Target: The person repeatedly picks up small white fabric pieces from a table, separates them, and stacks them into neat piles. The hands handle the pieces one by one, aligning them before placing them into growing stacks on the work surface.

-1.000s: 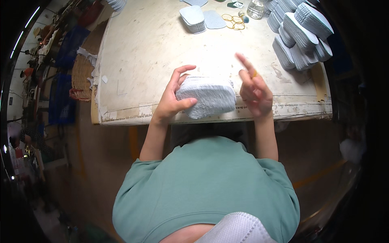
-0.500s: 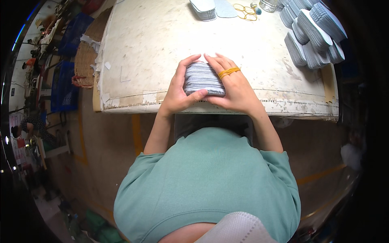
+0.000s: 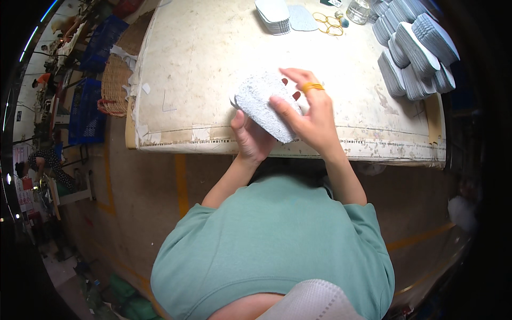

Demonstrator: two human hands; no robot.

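A stack of pale grey-blue fuzzy fabric pads (image 3: pixel 264 102) is tilted in my hands above the near part of the table, its speckled flat face showing. My left hand (image 3: pixel 250 137) grips it from below at the near left, thumb against its side; the other left fingers are hidden under it. My right hand (image 3: pixel 314 114) holds the right edge, thumb lying on the flat face and some fingertips showing past the far edge. Yellow rubber bands (image 3: pixel 312 86) circle fingers of my right hand, which is slightly blurred.
On the worn white table (image 3: pixel 186 90), a smaller pad stack (image 3: pixel 273 18) and a single pad (image 3: pixel 302 18) lie at the far side, beside loose rubber bands (image 3: pixel 329 25) and a glass jar (image 3: pixel 358 12). Several pad stacks (image 3: pixel 410 48) are heaped far right. A wicker basket (image 3: pixel 114 85) stands left.
The stack has turned from showing its layered edges to showing its flat face. My left hand has shifted under it, and my right thumb has moved onto the face.
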